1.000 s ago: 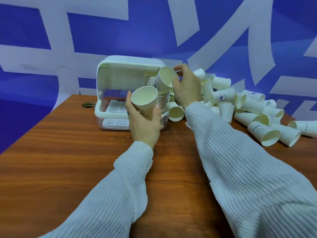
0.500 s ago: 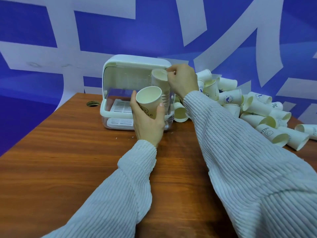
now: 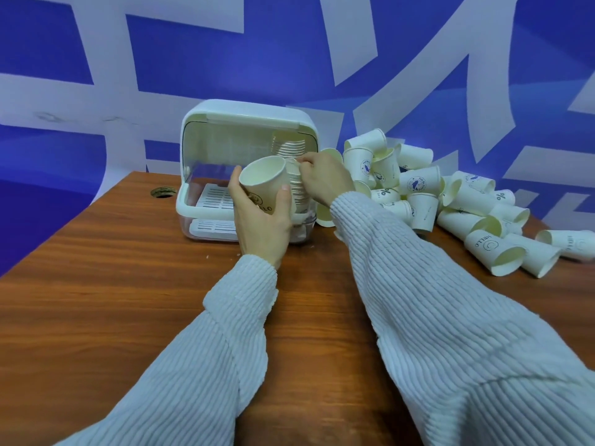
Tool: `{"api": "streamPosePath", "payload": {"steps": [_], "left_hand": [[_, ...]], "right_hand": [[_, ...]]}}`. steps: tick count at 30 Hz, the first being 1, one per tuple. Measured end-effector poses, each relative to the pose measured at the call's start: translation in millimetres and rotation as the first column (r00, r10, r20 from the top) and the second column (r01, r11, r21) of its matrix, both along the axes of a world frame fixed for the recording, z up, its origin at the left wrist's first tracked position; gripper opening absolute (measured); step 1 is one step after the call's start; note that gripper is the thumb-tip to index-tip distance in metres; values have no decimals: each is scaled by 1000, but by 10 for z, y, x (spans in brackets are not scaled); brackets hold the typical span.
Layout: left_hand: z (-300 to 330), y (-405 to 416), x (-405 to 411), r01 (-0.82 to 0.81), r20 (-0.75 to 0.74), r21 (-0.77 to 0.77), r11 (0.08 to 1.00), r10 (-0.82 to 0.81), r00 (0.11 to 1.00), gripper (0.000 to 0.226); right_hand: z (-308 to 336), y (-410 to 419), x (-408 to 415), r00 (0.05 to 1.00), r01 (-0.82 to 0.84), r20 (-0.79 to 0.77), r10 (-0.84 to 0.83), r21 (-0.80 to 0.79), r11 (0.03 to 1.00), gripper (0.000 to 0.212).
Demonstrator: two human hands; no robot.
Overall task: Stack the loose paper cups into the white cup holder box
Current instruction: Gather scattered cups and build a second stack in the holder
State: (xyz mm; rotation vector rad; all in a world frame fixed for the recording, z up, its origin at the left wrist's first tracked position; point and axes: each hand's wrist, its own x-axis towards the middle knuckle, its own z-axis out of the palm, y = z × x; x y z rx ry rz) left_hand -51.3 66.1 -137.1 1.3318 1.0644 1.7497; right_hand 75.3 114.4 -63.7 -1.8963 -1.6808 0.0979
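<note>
The white cup holder box stands open at the table's far side, its slotted tray showing. Inside at its right stands a stack of nested paper cups. My right hand pinches the rim of the top cup on that stack. My left hand holds a single paper cup marked HELLO, tilted with its mouth toward me, just in front of the box. A pile of loose paper cups lies to the right of the box.
The wooden table has a round cable hole left of the box. More cups lie on their sides toward the right edge. A blue and white wall stands right behind the table.
My right hand brought its cup down from above the box opening onto the stack inside. The left hand kept its cup in nearly the same place.
</note>
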Motion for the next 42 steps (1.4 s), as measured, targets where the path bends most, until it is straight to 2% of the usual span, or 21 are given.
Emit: {"api": "streamPosePath", "payload": {"steps": [3, 5, 11, 14, 17, 24, 35, 37, 42], "left_hand": [[127, 47, -19, -6, 35, 36, 999, 5, 999, 81], [249, 117, -22, -19, 49, 58, 998, 16, 999, 76], [648, 292, 13, -70, 101, 105, 992, 60, 993, 70], [691, 385, 49, -25, -12, 107, 994, 26, 1000, 82], [639, 467, 71, 11, -146, 106, 994, 5, 989, 80], [709, 503, 68, 87, -278, 136, 987, -46, 959, 73], [735, 482, 82, 83, -249, 127, 988, -49, 967, 73], [762, 461, 104, 104, -223, 127, 986, -74, 972, 71], [757, 494, 110, 81, -275, 124, 989, -44, 961, 59]], "right_hand": [[-37, -12, 22, 973, -50, -224, 46, -9, 999, 44], [-97, -22, 6, 950, -57, -306, 59, 16, 998, 43], [-103, 8, 54, 978, -58, -201, 63, 31, 998, 42], [-125, -7, 43, 987, -49, -148, 58, 59, 997, 41], [-143, -30, 44, 993, -40, -105, 49, 90, 995, 40], [-162, -48, 32, 975, -46, -211, 65, 93, 995, 37], [-169, -62, 36, 973, -44, -224, 62, 85, 995, 37], [-181, -63, 41, 974, -33, -222, 50, 79, 996, 33], [-194, -59, 47, 962, -31, -268, 51, 79, 996, 31]]}}
